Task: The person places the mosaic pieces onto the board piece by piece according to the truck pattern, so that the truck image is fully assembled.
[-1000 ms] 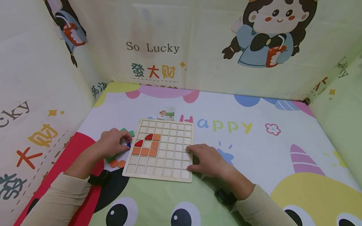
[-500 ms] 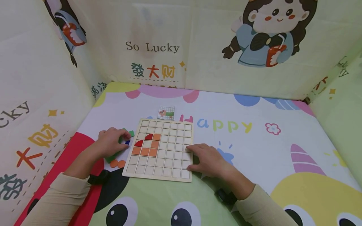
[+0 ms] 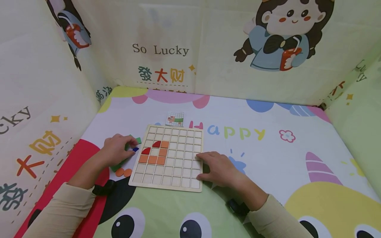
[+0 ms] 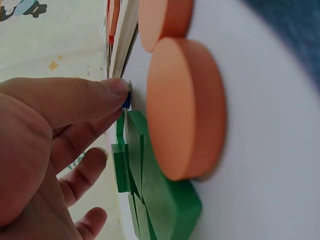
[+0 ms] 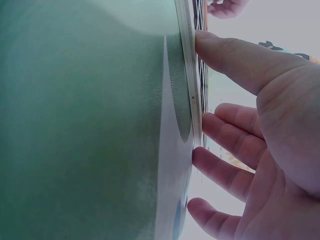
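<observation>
A square wooden grid board (image 3: 181, 165) lies on the printed cloth, with orange squares (image 3: 152, 160) and two dark red quarter-round pieces (image 3: 146, 151) in its left cells. Left of it, my left hand (image 3: 117, 148) pinches a small blue piece (image 3: 135, 149) between thumb and index finger, close to the cloth. The thumb covers most of that blue piece (image 4: 126, 101) in the left wrist view; the other fingers curl loosely. My right hand (image 3: 218, 168) rests thumb and fingertips on the board's right edge, fingers spread and relaxed; the right wrist view shows this edge (image 5: 189, 70) from the side.
Green pieces (image 4: 167, 202) lie beneath and beside my left hand. Two orange discs (image 4: 172, 110) lie nearer to me, left of the board. A small card (image 3: 175, 119) with a coloured grid pattern lies just beyond the board. Printed cloth walls (image 3: 208, 49) enclose the table.
My left fingers have shifted slightly left and up, and the blue piece has moved up a little with them. The right hand and the board have stayed put.
</observation>
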A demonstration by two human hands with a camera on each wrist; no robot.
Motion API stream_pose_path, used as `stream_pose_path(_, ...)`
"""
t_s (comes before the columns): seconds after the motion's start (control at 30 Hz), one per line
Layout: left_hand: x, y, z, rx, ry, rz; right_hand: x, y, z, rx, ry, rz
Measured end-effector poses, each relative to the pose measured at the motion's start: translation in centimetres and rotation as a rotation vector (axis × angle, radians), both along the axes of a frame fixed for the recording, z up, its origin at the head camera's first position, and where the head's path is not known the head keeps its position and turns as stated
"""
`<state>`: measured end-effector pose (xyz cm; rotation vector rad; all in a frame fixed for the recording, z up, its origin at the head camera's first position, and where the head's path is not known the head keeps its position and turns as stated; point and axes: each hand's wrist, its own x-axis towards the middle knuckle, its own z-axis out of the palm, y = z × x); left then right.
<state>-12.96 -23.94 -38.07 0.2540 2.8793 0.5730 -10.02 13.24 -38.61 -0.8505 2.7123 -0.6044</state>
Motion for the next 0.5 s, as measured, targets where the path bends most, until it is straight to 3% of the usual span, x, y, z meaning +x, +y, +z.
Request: stream_pose_path(0.5,-0.03,0.16,-0.43,0.004,0.043,-0.008,-0.03,-0.01,-0.05,0.003,-0.004,-0.005)
